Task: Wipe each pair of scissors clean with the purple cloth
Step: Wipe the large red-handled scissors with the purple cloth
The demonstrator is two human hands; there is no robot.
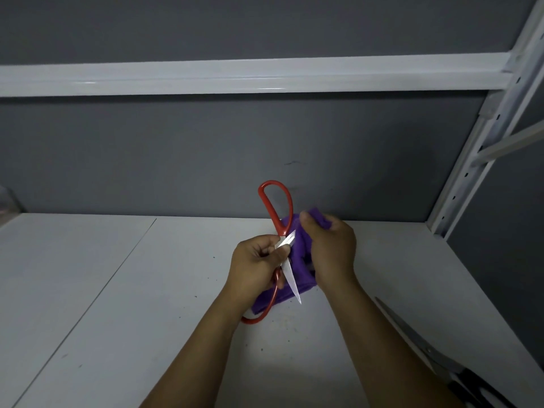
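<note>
The left hand [259, 260] grips open red-handled scissors [283, 228]; the right hand [332, 251] clutches the purple cloth [306, 279] against them, above the tabletop [147, 290].

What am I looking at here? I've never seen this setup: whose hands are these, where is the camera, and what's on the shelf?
There is no machine here. A person is working with two bare hands, and the single picture comes from a camera worn on their head, looking forward and down. The left hand grips a pair of red-handled metal scissors near the pivot, with the blades spread open. The right hand holds a crumpled purple cloth right beside the scissors, just above a white shelf board backed by a grey wall. A second pair, long steel scissors with black handles, lies on the board at the lower right, and neither hand is touching it.
</note>
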